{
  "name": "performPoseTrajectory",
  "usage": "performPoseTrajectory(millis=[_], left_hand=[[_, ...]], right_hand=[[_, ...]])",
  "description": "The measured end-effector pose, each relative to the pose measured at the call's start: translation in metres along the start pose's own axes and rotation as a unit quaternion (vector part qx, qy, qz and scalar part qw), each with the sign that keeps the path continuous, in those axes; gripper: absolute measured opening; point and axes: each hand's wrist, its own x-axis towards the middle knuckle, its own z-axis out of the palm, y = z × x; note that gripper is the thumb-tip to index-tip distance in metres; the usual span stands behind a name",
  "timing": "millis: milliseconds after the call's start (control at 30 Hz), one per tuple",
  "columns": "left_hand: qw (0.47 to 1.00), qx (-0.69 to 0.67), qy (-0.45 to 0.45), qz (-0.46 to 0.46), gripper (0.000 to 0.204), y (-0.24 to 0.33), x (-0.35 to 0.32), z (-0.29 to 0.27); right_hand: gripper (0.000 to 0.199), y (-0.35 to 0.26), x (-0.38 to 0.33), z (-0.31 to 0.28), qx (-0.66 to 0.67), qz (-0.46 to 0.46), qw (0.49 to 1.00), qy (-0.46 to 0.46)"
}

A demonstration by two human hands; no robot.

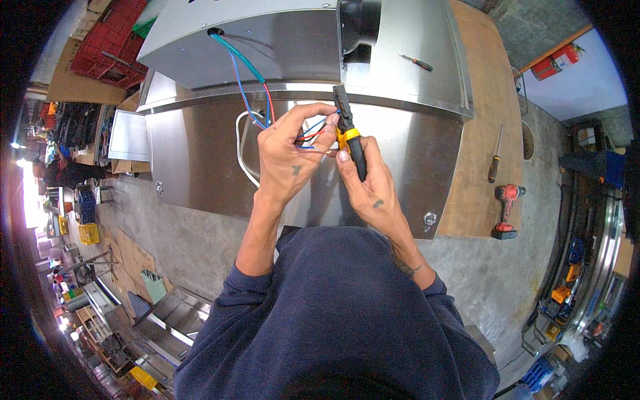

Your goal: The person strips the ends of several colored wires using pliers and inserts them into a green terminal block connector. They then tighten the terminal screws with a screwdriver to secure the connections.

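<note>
Past the dark blue cloth [353, 293] of a worker's clothing, a pair of black-and-yellow pliers [359, 150] is gripped by the handles in the right hand [370, 177], above a shiny steel panel [200, 147]. Thin blue and red wires [311, 137] are pinched by the left hand [293, 147] just beside the pliers; whether a wire is caught in the jaws cannot be told. A white cable [241, 143] is seen looped over the panel behind the left wrist. Beyond, the wires are fed from a green sleeve [245, 65] that is passed through a hole in a grey metal box [293, 63]. A small screwdriver [418, 63] is laid on the steel right of the box. To the right, a wooden board [475, 140] is occupied by a red cordless drill [509, 205] and a longer screwdriver [494, 170]. The work is surrounded by a grey concrete floor [220, 250]; the room's far edges are lined with a yellow crate [89, 233] at left and a red fire extinguisher [555, 62] at upper right.
</note>
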Motion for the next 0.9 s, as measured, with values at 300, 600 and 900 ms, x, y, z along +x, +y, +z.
performPoseTrajectory(millis=[300, 600, 900], left_hand=[[0.999, 0.014, -0.007, 0.030, 0.016, -0.002, 0.001, -0.003], [0.997, 0.026, -0.003, 0.074, 0.015, -0.007, -0.001, 0.000], [0.988, 0.074, -0.004, 0.136, 0.016, -0.010, 0.003, 0.002]], right_hand=[[0.031, -0.001, -0.001, 0.001, -0.012, -0.010, 1.000, -0.003], [0.031, 0.009, 0.002, 0.003, -0.019, -0.026, 0.999, 0.000], [0.032, 0.010, 0.003, 0.003, -0.030, -0.063, 0.997, 0.024]])
